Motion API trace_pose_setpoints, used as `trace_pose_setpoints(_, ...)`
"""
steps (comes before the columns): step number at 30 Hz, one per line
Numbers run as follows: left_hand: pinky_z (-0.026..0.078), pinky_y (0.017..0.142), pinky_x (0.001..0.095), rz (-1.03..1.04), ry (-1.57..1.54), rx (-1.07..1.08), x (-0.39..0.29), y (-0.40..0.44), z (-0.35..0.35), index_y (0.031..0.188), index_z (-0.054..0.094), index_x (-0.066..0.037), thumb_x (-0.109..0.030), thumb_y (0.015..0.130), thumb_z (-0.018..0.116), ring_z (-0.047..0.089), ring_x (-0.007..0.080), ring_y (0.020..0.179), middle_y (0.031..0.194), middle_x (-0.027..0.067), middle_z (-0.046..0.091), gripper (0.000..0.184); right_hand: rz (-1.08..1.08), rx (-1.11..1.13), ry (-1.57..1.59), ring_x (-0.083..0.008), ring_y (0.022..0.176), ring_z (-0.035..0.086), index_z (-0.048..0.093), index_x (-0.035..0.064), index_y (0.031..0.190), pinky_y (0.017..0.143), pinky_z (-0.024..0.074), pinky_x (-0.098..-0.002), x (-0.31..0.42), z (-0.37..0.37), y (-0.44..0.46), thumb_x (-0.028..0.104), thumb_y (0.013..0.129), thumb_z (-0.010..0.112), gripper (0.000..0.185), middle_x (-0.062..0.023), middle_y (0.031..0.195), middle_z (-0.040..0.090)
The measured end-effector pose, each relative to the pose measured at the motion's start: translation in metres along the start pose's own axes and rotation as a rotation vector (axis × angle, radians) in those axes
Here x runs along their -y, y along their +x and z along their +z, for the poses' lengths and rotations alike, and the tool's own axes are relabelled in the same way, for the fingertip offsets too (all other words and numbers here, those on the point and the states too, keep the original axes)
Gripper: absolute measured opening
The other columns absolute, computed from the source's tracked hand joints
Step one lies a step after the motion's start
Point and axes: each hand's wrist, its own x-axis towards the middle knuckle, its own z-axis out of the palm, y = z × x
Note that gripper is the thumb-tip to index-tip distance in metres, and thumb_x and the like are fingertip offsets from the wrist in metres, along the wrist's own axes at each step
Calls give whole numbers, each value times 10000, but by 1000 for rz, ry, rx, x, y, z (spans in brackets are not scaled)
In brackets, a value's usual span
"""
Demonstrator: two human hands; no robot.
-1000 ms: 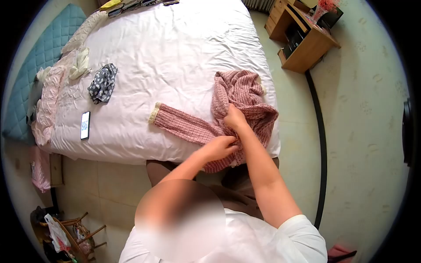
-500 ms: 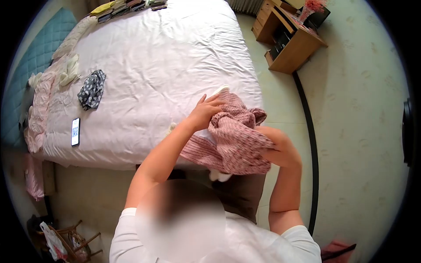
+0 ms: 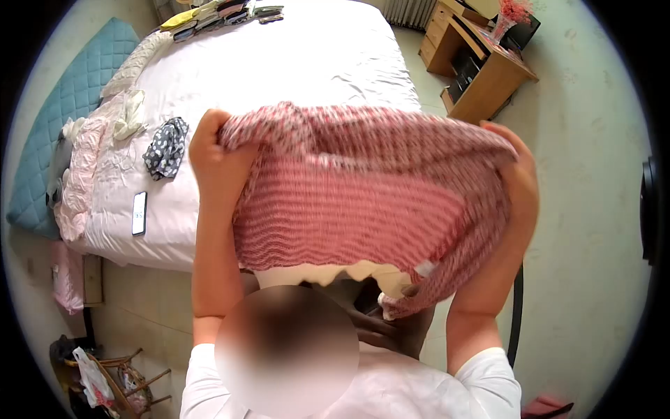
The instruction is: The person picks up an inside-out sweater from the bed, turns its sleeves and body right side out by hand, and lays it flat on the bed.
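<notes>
A pink knitted sweater [image 3: 349, 202] hangs stretched wide between my hands, raised above the near edge of the bed. My left hand [image 3: 218, 150] is closed round its upper left corner. On the other side, my right hand [image 3: 518, 171] grips the upper right part, with the knit draping down below it. A small white label [image 3: 424, 268] shows near the lower right of the fabric. Pale, wavy edging [image 3: 335, 271] runs along the bottom. The sweater hides part of the bed and of my lap.
On the white-sheeted bed [image 3: 300, 70] lie a polka-dot cloth [image 3: 166, 148], a phone [image 3: 139, 213] and folded clothes [image 3: 216, 17] at the far end. A blue quilted headboard [image 3: 77, 126] stands at the left. A wooden desk [image 3: 481, 63] is at the far right.
The bunched sweater has been lifted off the bed edge and spread wide. My left hand has moved left and my right hand right, both now holding its upper corners.
</notes>
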Motion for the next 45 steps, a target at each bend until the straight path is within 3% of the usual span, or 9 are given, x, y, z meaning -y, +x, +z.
trace_pose_setpoints(4, 460, 592, 387, 96, 381, 9, 71, 42, 63, 829, 551, -60, -198, 673, 741, 589, 336, 681, 704, 129, 591, 282, -132, -37, -332, -177, 902, 619, 625, 10, 1121, 820, 469, -256, -97, 43, 136, 45, 749, 573, 377, -118, 1034, 653)
trace_pose_setpoints(9, 264, 1055, 459, 33, 720, 243, 168, 7, 118, 1332, 347, -132, -323, 795, 701, 348, 262, 1277, 1363, 112, 373, 671, -308, -107, -812, -281, 1019, 591, 490, -10, 1255, 932, 444, -372, -199, 122, 149, 228, 759, 718, 596, -197, 1089, 616)
trace_pose_setpoints(15, 179, 1105, 527, 112, 517, 613, 176, -128, 104, 1337, 376, -121, -276, 820, 648, 331, 267, 1319, 1388, 109, 390, 605, 57, 336, -651, -301, 1179, 475, 546, 17, 1181, 982, 393, -396, -251, 145, 11, 203, 750, 708, 496, -166, 1242, 517)
trace_pose_setpoints(23, 127, 1119, 530, -93, 667, 703, 187, -164, 95, 1351, 369, -136, -118, 781, 603, 281, 257, 1354, 1430, 91, 345, 616, 35, 116, -1211, -321, 1185, 446, 373, 38, 1333, 980, 388, -427, -280, 130, -72, 207, 722, 708, 717, -167, 1284, 450)
trace_pose_setpoints(30, 138, 1121, 538, 404, 245, 934, 124, -210, 120, 1203, 555, -157, -40, 761, 549, 436, 212, 1244, 1252, 42, 534, 457, -49, -47, -845, -300, 896, 607, 651, -1, 954, 829, 472, -397, -286, 93, -39, -14, 728, 534, 254, -170, 942, 620)
trace_pose_setpoints(35, 389, 958, 454, 41, 100, 706, 143, -195, 96, 888, 628, -101, -23, 772, 546, 600, 220, 834, 828, 21, 625, 162, 252, -388, -220, -256, 804, 623, 623, -8, 973, 755, 509, -357, -281, 39, -11, -33, 783, 483, 237, -157, 948, 628)
trace_pose_setpoints(39, 460, 671, 257, -1004, -1045, 177, 190, -183, 57, 808, 590, -25, -6, 833, 427, 575, 122, 728, 757, 5, 611, 165, 483, -446, 535, -224, 776, 639, 577, -73, 1007, 689, 552, -355, -269, 19, 8, -27, 859, 431, 213, -162, 939, 626)
trace_pose_setpoints(43, 460, 685, 275, -963, -862, 350, 199, -160, 4, 805, 599, -2, -15, 808, 454, 580, 148, 715, 733, 42, 619, 146, 754, -205, 908, -267, 856, 649, 558, -89, 1048, 761, 577, -394, -259, 37, 33, 20, 911, 402, 235, -200, 999, 622)
trace_pose_setpoints(45, 474, 682, 294, -578, -33, 746, 208, -159, -9, 817, 616, -16, -26, 783, 469, 581, 165, 683, 689, 88, 608, 151, 780, -152, 931, -267, 867, 648, 550, -84, 1056, 780, 577, -390, -250, 54, 45, 63, 948, 387, 244, -210, 996, 624)
